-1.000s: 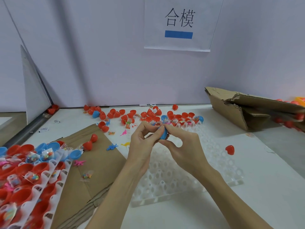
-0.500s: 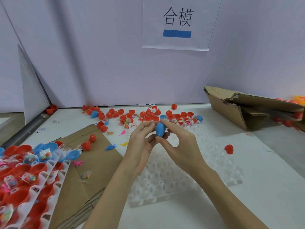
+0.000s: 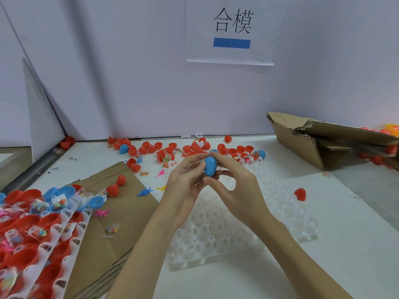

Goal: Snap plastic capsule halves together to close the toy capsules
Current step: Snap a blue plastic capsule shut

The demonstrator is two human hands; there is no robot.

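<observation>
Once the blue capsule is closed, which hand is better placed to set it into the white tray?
Probably the right hand: it pinches the blue capsule top and bottom, directly above the white tray. The left hand only steadies its side.

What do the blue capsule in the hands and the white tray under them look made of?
Blue capsule: smooth, slightly glossy moulded plastic, with a faint seam and soft highlights. White tray: translucent, thin formed plastic, judging by its milky see-through cells; probably flexible, though that cannot be confirmed.

Soft, even, bright light with faint shadows; wide-angle bending and blur toward the edges.
</observation>
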